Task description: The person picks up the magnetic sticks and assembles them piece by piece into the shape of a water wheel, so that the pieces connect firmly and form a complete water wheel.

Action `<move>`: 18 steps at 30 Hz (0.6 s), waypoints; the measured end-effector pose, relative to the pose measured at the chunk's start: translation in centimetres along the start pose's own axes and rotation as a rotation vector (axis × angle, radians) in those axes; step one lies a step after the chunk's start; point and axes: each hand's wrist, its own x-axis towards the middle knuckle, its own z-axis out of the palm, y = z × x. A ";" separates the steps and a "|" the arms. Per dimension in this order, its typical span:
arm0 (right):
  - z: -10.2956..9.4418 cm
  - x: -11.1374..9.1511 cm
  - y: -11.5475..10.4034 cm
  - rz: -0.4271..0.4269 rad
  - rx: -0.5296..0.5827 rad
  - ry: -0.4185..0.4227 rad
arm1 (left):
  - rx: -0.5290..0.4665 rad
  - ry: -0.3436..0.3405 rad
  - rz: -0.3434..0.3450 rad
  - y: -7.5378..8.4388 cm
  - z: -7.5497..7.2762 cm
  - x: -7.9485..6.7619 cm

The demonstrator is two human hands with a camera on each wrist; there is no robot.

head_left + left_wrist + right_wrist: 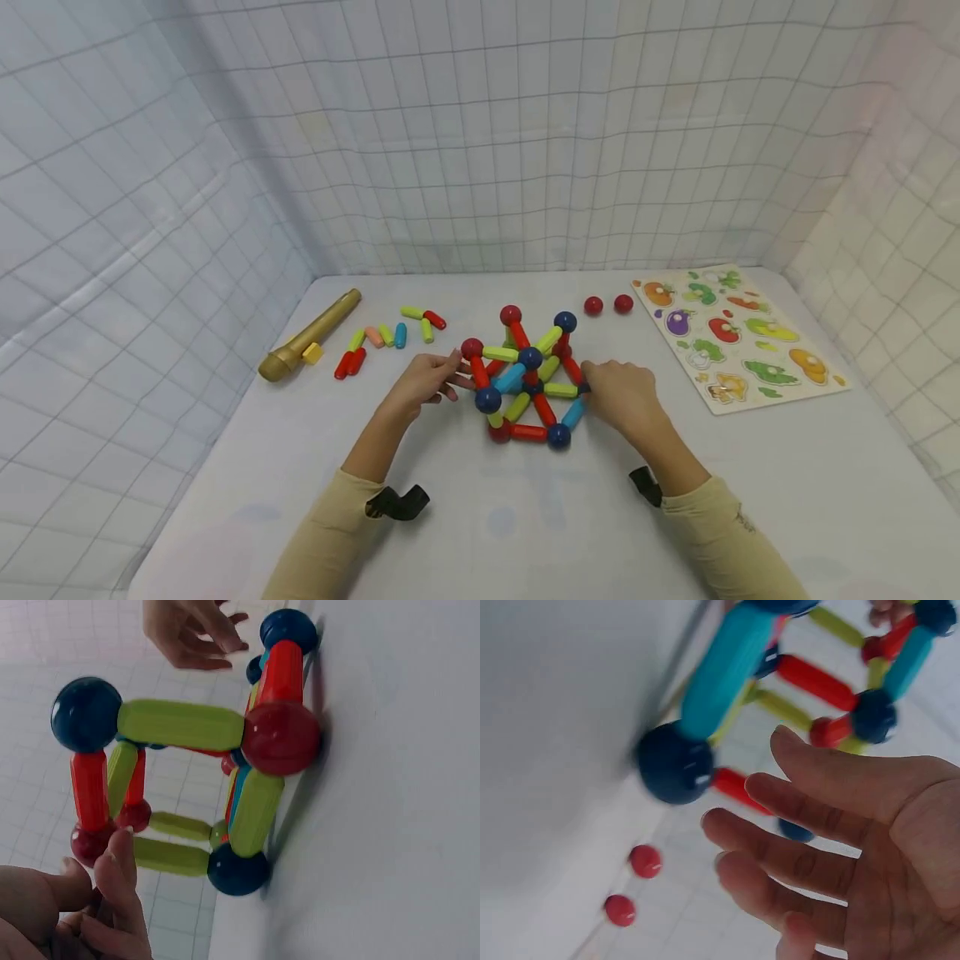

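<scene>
A built frame of magnetic rods and balls (pixel 531 387) stands on the table between both hands, with red, lime and blue rods joined by dark blue and red balls. At its left side is my left hand (pixel 427 383), with fingertips (pixel 120 859) close to or touching an upper red ball (pixel 88 844). The fingers look loosely bent, without a clear pinch. My right hand (pixel 621 395) is at the frame's right side, beside a low dark blue ball (pixel 676 763). Its fingers (pixel 787 851) are spread and relaxed, and nothing lies in the palm.
Loose rods (pixel 427 321) in several colours lie at the back left, near a gold toy microphone-like stick (pixel 311 335) and a small yellow block (pixel 312 353). Two red balls (pixel 593 306) sit at the back. A vegetable puzzle board (pixel 738 337) is at the right.
</scene>
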 end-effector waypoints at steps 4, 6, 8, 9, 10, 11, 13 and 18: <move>0.3 -1.1 -2.4 -0.047 0.018 -0.040 | 0.147 0.048 0.062 -0.9 -0.5 1.3; 1.0 -1.4 -3.4 -0.067 0.017 -0.059 | 0.222 0.025 0.084 -1.4 -0.1 2.2; 1.6 -1.5 -4.0 -0.080 0.015 -0.059 | 0.281 -0.020 0.102 -2.0 0.4 2.8; 1.8 -1.5 -4.2 -0.087 0.011 -0.055 | 0.292 -0.042 0.108 -2.2 0.7 3.0; 2.0 -1.5 -4.2 -0.087 0.014 -0.058 | 0.299 -0.061 0.114 -2.4 0.8 3.1; 2.0 -1.4 -4.2 -0.084 0.018 -0.065 | 0.302 -0.068 0.115 -2.6 0.9 3.1; 1.8 -1.3 -3.8 -0.083 0.034 -0.091 | 0.318 -0.072 0.121 -2.7 0.9 2.8; 1.0 -0.4 -1.5 -0.053 0.058 -0.120 | 0.435 -0.091 0.142 -2.1 0.8 1.6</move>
